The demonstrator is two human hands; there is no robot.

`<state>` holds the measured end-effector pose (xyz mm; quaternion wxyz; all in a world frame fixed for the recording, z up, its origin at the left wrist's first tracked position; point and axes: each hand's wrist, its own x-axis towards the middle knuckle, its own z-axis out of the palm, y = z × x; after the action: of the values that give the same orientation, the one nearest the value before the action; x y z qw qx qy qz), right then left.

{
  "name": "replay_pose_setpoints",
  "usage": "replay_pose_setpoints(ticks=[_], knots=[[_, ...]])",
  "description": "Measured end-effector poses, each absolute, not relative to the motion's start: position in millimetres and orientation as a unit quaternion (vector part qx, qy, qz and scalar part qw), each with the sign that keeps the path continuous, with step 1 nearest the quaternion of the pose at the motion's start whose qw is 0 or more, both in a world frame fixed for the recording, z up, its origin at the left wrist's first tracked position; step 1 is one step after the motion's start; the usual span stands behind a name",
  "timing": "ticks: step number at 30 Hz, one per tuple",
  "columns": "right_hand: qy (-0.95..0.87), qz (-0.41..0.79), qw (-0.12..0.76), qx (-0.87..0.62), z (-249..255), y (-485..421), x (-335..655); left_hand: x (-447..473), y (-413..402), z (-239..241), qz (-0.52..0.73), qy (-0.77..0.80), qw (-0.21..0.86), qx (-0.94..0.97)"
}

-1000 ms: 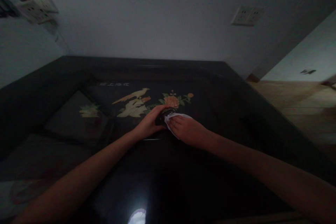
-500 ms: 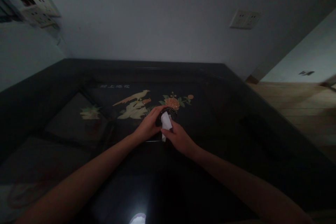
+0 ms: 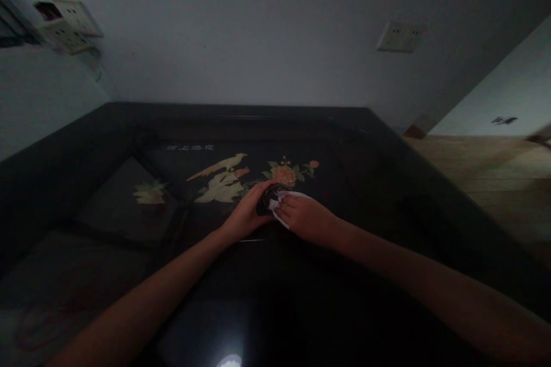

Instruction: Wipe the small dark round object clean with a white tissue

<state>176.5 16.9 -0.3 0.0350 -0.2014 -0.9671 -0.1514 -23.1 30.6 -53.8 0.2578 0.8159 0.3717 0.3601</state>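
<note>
A small dark rounded object (image 3: 267,199) sits on the glossy black table (image 3: 353,183); I cannot make out what it is in the dim light. My left hand (image 3: 246,217) is curled around its left side and holds it. My right hand (image 3: 306,218) presses a white tissue (image 3: 282,203) against its right side, fingers closed over the tissue. Both forearms reach in from the bottom of the view.
The table top bears an inlaid bird and flower picture (image 3: 241,172) just behind the hands. Wall sockets (image 3: 400,36) sit on the back wall, and more sockets (image 3: 64,20) at the upper left. Wooden floor (image 3: 486,172) lies to the right.
My right hand turned the tissue upright against the object half a second ago, then laid it back over the object's right side. My left hand kept its hold.
</note>
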Motion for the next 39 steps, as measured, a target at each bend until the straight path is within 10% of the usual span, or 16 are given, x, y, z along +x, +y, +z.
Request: replay_pose_setpoints(ticks=[14, 30, 39], knots=[[-0.677, 0.457, 0.278, -0.506, 2.2, -9.0, 136.4, -21.0, 26.9, -49.5, 0.363, 0.398, 0.24, 0.808], [-0.955, -0.008, 0.036, -0.295, 7.1, 3.9, 168.2, -17.2, 22.1, -42.6, 0.342, 0.408, 0.213, 0.819], [-0.788, 0.324, 0.175, -0.493, 7.3, -8.2, 152.6, -18.3, 18.8, -40.8, 0.33, 0.392, 0.209, 0.833]])
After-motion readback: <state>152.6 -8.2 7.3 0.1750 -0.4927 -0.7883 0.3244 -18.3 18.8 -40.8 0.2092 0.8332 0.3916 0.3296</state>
